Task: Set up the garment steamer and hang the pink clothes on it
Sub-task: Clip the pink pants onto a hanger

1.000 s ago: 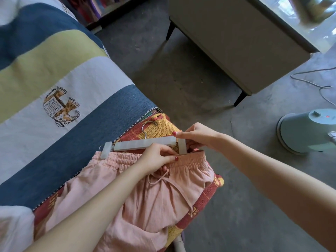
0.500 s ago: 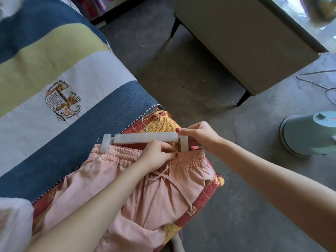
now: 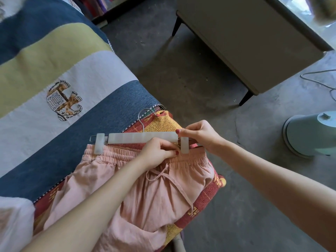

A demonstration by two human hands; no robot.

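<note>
Pink drawstring trousers point(image 3: 138, 193) lie on the bed corner, waistband away from me. A white clip hanger point(image 3: 141, 137) with a metal hook lies across the waistband. Its left clip point(image 3: 99, 143) sits on the waistband's left end. My left hand point(image 3: 158, 153) pinches the elastic waistband just left of the right clip point(image 3: 184, 144). My right hand point(image 3: 201, 137) grips the hanger's right end at that clip. The pale green steamer base point(image 3: 309, 133) stands on the floor at the right edge.
A striped blanket point(image 3: 54, 70) with an elephant motif covers the bed on the left, over a red-and-yellow woven throw point(image 3: 163, 124). A grey cabinet point(image 3: 245, 42) on black legs stands ahead. A white cord point(image 3: 318, 79) trails over the concrete floor near the steamer.
Both hands stay at the hanger's right clip and the waistband. The right hand has shifted slightly along the hanger's end; the view has moved a little.
</note>
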